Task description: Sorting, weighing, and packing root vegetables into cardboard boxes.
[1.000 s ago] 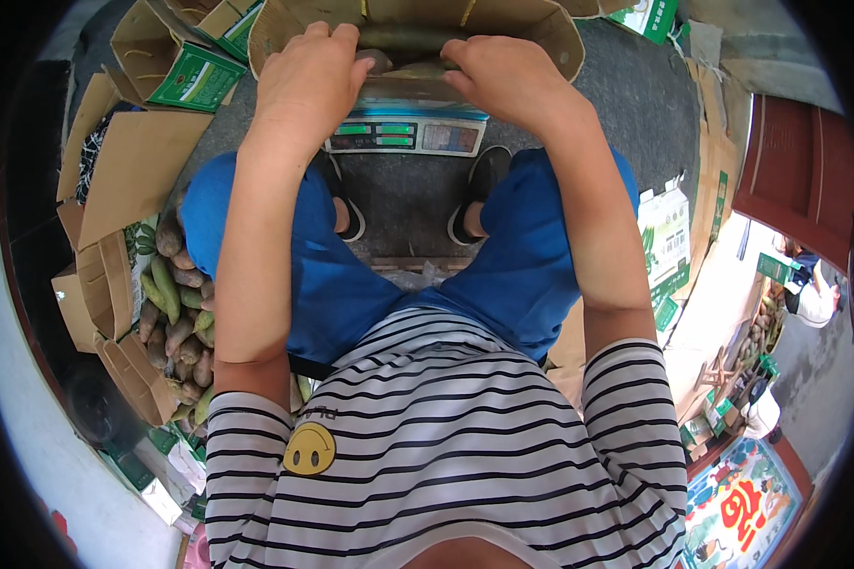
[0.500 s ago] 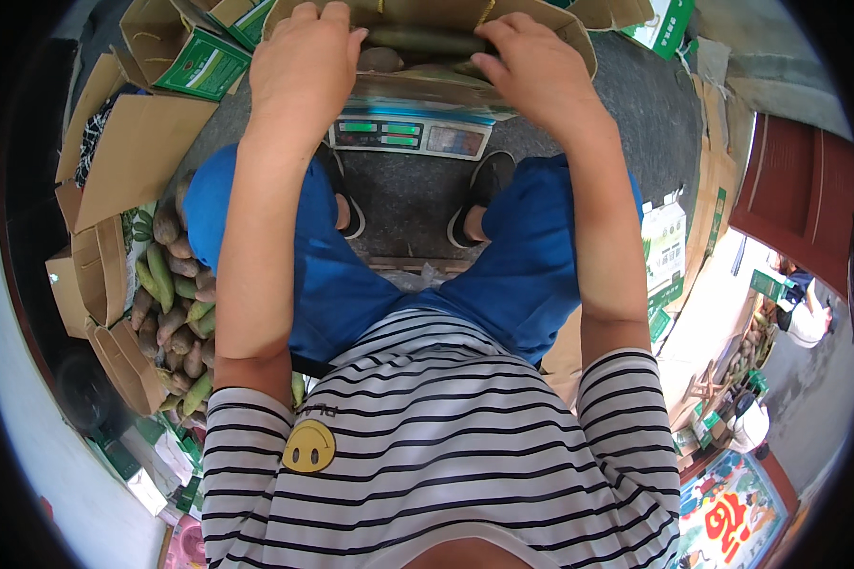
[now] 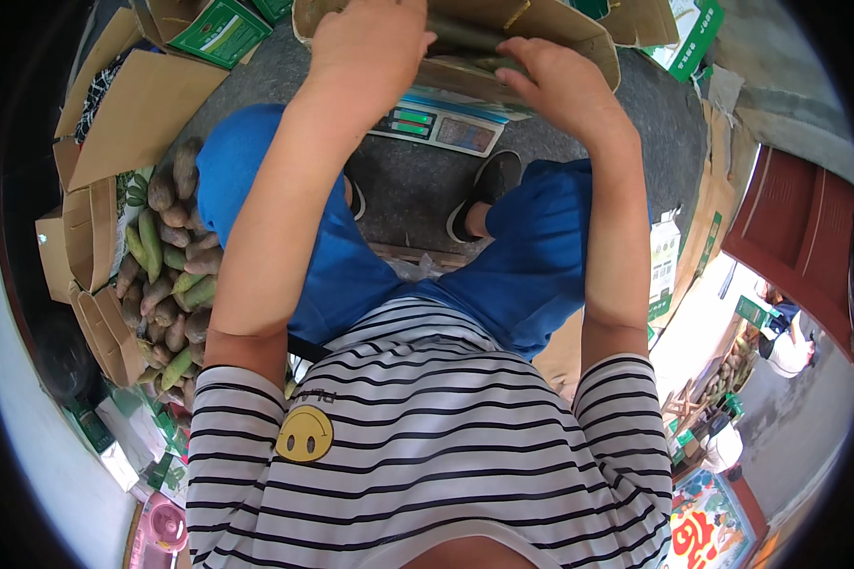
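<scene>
My left hand [image 3: 368, 45] reaches over the left half of an open cardboard box [image 3: 579, 33] at the top of the view. Its fingertips run past the upper edge, so its grip is not visible. Over the near right side of the same box is my right hand [image 3: 565, 90], thumb and fingers apart and pointing inward. Between the hands, a long dark green vegetable [image 3: 465, 36] shows inside the box. Beneath the box stands a digital weighing scale [image 3: 446, 126] with lit green displays, partly covered by my left wrist.
A heap of brown and green root vegetables [image 3: 176, 275] lies by my left knee. Open cartons [image 3: 142, 119] stand to the left, with a green and white box [image 3: 223, 33] beyond. Flattened cardboard [image 3: 707, 209] leans at the right. A person [image 3: 788, 351] is at far right.
The view has turned a little, tilting the box and scale. My left hand has moved right across the box. My right hand stays near its right side.
</scene>
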Demonstrator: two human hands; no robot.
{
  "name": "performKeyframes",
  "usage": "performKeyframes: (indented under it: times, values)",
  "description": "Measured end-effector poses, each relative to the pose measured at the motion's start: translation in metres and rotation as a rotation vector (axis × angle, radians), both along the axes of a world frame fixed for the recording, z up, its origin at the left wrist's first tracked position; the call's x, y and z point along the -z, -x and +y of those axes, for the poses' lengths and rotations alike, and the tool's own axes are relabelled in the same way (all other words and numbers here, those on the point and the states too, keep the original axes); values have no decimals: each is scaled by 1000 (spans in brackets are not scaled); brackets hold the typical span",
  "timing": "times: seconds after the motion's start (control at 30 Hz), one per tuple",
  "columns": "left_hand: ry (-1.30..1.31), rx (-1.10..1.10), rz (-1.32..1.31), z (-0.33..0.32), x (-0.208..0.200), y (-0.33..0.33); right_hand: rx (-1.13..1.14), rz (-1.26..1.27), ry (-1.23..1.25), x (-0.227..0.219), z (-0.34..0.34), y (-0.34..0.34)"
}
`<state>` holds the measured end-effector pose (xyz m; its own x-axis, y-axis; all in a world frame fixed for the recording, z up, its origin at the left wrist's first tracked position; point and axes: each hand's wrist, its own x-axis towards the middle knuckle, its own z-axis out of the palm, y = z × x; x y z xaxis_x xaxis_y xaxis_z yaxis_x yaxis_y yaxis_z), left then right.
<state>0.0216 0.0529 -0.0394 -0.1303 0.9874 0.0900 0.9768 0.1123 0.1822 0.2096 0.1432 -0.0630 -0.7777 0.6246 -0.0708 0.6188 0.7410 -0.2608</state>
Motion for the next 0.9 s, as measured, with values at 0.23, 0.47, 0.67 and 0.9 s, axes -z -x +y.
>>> performKeyframes:
  times: [0.23,0.47,0.67,0.9]
  values:
    - [-164,49,-106,-6,6,-7,-92,-23,27,-5,-2,-2]
    - [-491,31,-248,-35,-18,-21,-153,-48,144,-4,0,7]
    - [-372,-294,-326,-119,1,84,-34,-72,166,-20,-13,15]
    - [91,-662,1,-296,138,211,-16,-126,142,-20,-4,14]
